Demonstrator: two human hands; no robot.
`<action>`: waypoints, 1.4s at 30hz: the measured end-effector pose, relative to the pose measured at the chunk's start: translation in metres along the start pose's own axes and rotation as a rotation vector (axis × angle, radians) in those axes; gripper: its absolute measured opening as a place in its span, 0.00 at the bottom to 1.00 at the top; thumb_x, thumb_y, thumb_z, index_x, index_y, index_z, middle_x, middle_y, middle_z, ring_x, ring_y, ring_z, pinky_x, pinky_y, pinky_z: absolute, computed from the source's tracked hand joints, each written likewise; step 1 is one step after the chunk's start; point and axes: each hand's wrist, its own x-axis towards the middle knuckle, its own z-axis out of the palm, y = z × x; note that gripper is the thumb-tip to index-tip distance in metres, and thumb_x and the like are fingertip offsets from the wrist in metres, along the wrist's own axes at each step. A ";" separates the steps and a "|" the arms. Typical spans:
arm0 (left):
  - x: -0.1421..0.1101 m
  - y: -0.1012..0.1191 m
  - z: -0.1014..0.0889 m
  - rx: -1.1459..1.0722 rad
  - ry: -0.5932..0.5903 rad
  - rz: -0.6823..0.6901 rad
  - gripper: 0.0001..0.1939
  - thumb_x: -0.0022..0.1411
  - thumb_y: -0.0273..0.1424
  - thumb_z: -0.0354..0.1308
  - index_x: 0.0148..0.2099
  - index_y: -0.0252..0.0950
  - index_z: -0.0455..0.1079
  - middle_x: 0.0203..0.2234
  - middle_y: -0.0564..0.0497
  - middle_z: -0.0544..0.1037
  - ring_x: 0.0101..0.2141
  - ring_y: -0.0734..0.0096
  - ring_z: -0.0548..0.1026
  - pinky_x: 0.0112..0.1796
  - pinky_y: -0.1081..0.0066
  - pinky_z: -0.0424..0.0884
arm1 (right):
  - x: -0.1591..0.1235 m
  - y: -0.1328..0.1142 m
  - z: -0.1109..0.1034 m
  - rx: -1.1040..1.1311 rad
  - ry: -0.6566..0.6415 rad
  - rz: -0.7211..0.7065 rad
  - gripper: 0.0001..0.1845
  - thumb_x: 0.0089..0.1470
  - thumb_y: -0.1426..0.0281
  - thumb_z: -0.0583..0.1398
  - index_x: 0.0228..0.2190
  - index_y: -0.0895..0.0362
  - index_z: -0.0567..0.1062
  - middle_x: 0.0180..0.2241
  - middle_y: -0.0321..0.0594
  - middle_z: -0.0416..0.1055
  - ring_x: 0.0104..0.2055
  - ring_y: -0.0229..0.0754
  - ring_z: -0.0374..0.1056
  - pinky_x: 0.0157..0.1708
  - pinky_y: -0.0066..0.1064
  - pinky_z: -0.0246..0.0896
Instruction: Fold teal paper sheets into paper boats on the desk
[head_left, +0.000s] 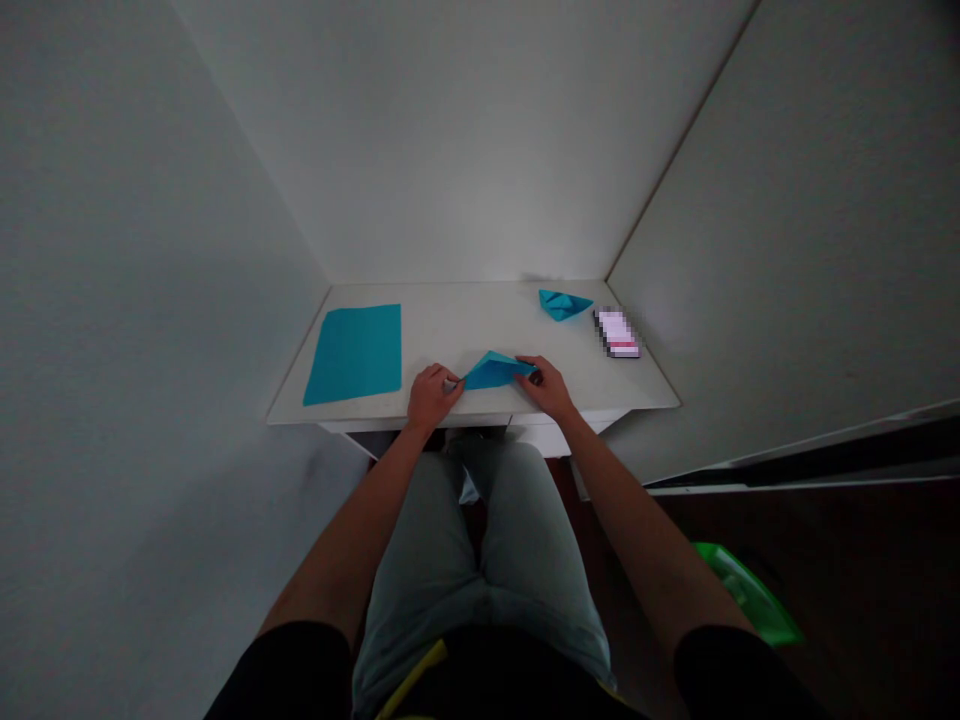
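Note:
A partly folded sheet of blue paper stands slightly raised near the front edge of the table, its peak pointing away from me. My left hand pinches its left corner between thumb and fingers. On the other side, my right hand grips the right corner, fingers closed around it. Farther back to the right lies a folded blue paper boat. Flat on the table's left part is a stack or sheet of blue paper; whether it is more than one sheet I cannot tell.
The white table fits between walls at the left, back and right. A phone with a lit, blurred screen lies near its right edge. On the dark floor at the lower right is a green plastic container.

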 end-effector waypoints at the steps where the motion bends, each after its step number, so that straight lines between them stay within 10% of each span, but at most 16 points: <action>1: 0.001 0.000 -0.001 -0.018 -0.006 -0.003 0.07 0.68 0.35 0.67 0.36 0.39 0.79 0.37 0.46 0.83 0.39 0.60 0.80 0.48 0.60 0.74 | 0.000 0.000 0.000 0.001 0.013 0.007 0.27 0.59 0.56 0.66 0.57 0.52 0.81 0.41 0.42 0.80 0.31 0.43 0.70 0.36 0.39 0.72; 7: 0.008 0.000 -0.005 -0.086 -0.177 -0.003 0.11 0.68 0.43 0.68 0.36 0.44 0.86 0.32 0.50 0.86 0.35 0.61 0.80 0.44 0.60 0.74 | 0.005 0.007 0.000 -0.048 0.094 0.095 0.27 0.60 0.56 0.64 0.56 0.54 0.81 0.26 0.36 0.74 0.27 0.45 0.68 0.35 0.39 0.71; 16: 0.006 0.001 -0.003 -0.055 -0.221 0.026 0.11 0.65 0.46 0.71 0.35 0.47 0.86 0.40 0.49 0.87 0.48 0.52 0.79 0.57 0.50 0.68 | -0.003 -0.011 0.001 -0.331 -0.215 -0.225 0.24 0.67 0.59 0.64 0.63 0.45 0.79 0.48 0.44 0.78 0.39 0.45 0.74 0.45 0.39 0.72; 22: 0.004 0.003 -0.003 -0.019 -0.067 -0.049 0.37 0.58 0.45 0.77 0.67 0.43 0.74 0.54 0.43 0.81 0.54 0.47 0.76 0.56 0.51 0.68 | -0.002 -0.006 0.001 -0.462 -0.253 -0.260 0.20 0.69 0.65 0.64 0.59 0.45 0.83 0.53 0.46 0.76 0.46 0.49 0.76 0.51 0.43 0.72; 32: 0.006 0.007 -0.006 -0.030 -0.176 0.009 0.07 0.67 0.32 0.68 0.47 0.47 0.84 0.54 0.51 0.85 0.59 0.49 0.76 0.62 0.45 0.65 | -0.003 -0.001 0.000 -0.316 -0.199 -0.259 0.12 0.64 0.60 0.69 0.46 0.49 0.87 0.47 0.46 0.77 0.49 0.51 0.76 0.52 0.44 0.73; 42: 0.005 0.005 -0.006 -0.069 -0.155 -0.065 0.16 0.72 0.34 0.65 0.60 0.44 0.79 0.41 0.51 0.86 0.46 0.59 0.81 0.57 0.57 0.70 | 0.000 -0.006 0.002 -0.352 -0.188 -0.132 0.09 0.68 0.62 0.66 0.42 0.54 0.84 0.43 0.42 0.78 0.32 0.40 0.71 0.40 0.34 0.68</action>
